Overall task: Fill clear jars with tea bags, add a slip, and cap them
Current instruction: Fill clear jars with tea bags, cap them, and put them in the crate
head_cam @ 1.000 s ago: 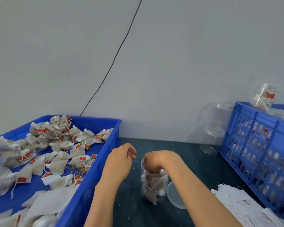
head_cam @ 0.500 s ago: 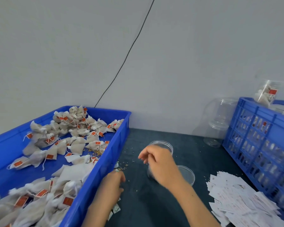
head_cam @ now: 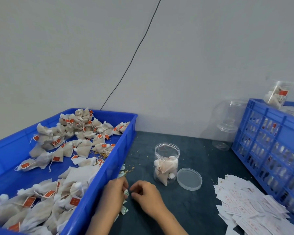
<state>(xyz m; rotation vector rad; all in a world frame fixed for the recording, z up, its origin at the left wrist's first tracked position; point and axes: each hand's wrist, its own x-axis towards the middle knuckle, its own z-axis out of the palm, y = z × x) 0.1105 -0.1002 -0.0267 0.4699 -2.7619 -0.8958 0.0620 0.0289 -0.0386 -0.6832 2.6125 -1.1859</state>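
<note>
An open clear jar point(head_cam: 166, 162) stands on the dark table, roughly half full of white tea bags. Its clear lid point(head_cam: 189, 179) lies flat, touching the jar's right side. My left hand point(head_cam: 115, 192) rests against the blue tray's wall and pinches a small green-and-white packet point(head_cam: 126, 192). My right hand point(head_cam: 147, 196) sits just right of that packet with fingers curled, and I see nothing in it. More such packets point(head_cam: 124, 209) lie under and below my left hand. A pile of white printed slips point(head_cam: 244, 206) lies at the right.
A big blue tray point(head_cam: 119, 160) full of loose tea bags point(head_cam: 81, 133) fills the left. A blue slatted crate point(head_cam: 268, 145) holding filled jars stands at the right, with one filled jar point(head_cam: 277, 94) on top. Empty clear jars point(head_cam: 227, 126) are stacked by the wall. Loose grains litter the table.
My right hand has come out of the jar and down toward me. My left hand has dropped to the packets by the tray. The view has tilted down.
</note>
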